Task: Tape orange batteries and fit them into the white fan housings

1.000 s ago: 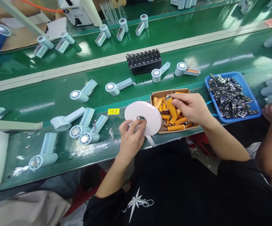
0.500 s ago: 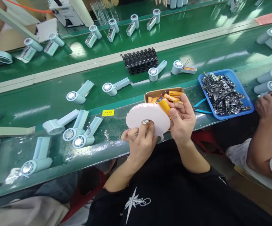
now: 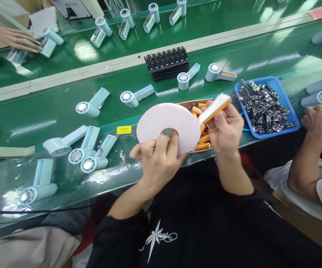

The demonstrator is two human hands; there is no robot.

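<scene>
My left hand (image 3: pixel 161 154) is closed on a wide roll of white tape (image 3: pixel 161 119), with fingers hooked in its centre hole. Between the fingers of my right hand (image 3: pixel 228 128) is an orange battery (image 3: pixel 219 111), tilted upward. A white strip covers the battery's upper face and reaches to the roll's right edge. Thin wires trail from its far end. Just below and behind the roll and battery stands a cardboard box (image 3: pixel 183 102) of similar orange batteries (image 3: pixel 204 139), partly hidden by the roll and my right hand.
A blue tray (image 3: pixel 295 128) of small circuit boards stands at the right, near a co-worker's hand (image 3: pixel 318 124). Stacked black circuit panels (image 3: pixel 168 65) lie beyond the box. Pale blue fan housings (image 3: pixel 89 108) are spread across the green bench. Another person's hand (image 3: pixel 19 39) is at upper left.
My right hand has moved right and up, turning the battery away from the roll; a white strip now shows on it. The roll shifted slightly left. A person's hand has come in at upper left.
</scene>
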